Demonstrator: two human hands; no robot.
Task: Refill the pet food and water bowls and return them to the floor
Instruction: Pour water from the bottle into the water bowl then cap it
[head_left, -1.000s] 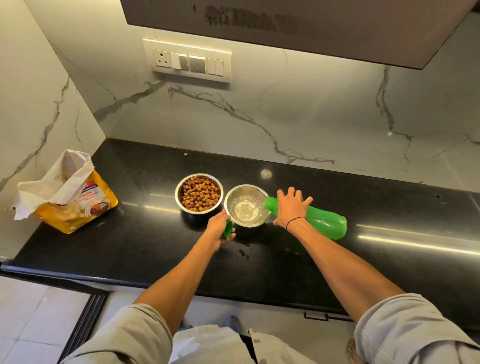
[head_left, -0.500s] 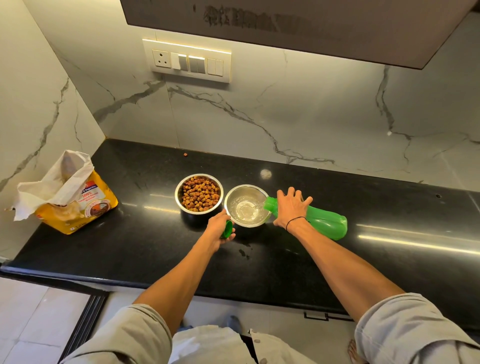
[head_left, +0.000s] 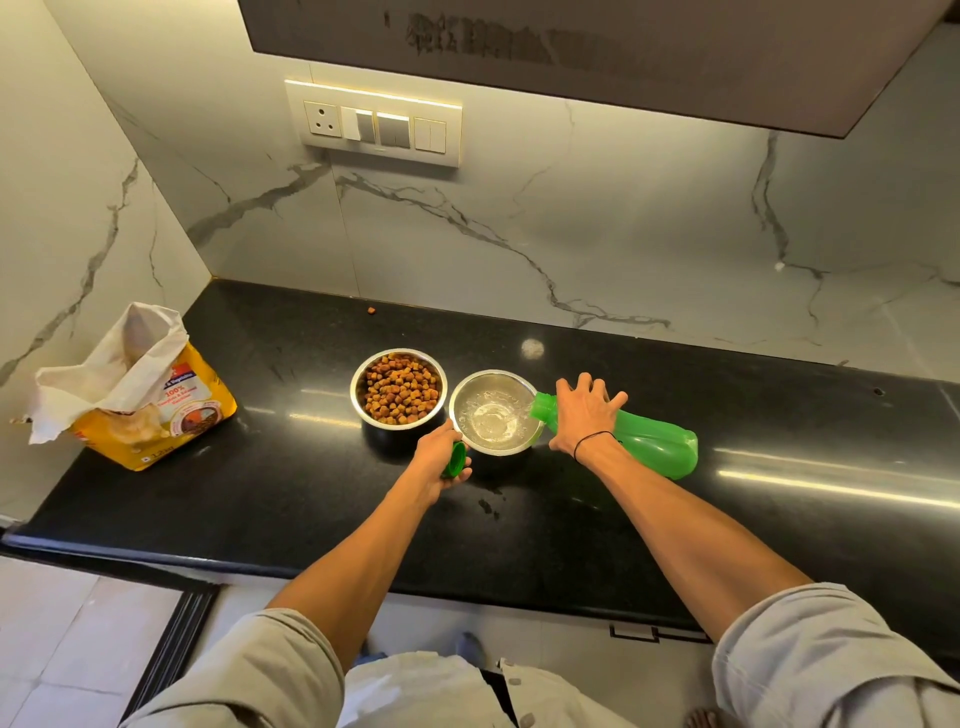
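Water bowl (head_left: 494, 413): round polished steel, on the black worktop (head_left: 270, 483), touching the food bowl's right side; shallow clear water inside.
Food bowl (head_left: 399, 388): matching steel, heaped with brown kibble.
Bottle (head_left: 641, 444): green plastic, lying almost flat, long axis running right to left, mouth over the water bowl's right rim, pouring.
Right hand (head_left: 584, 413): my fingers wrapped over the bottle's neck end; the nearer hand to the pour.
Left hand (head_left: 439, 460): closed around the green cap (head_left: 456, 460), at the water bowl's near-left rim.
Kibble bag (head_left: 136, 387): yellow, open, far left.
Judgement: tilt back before water reaches the rim.
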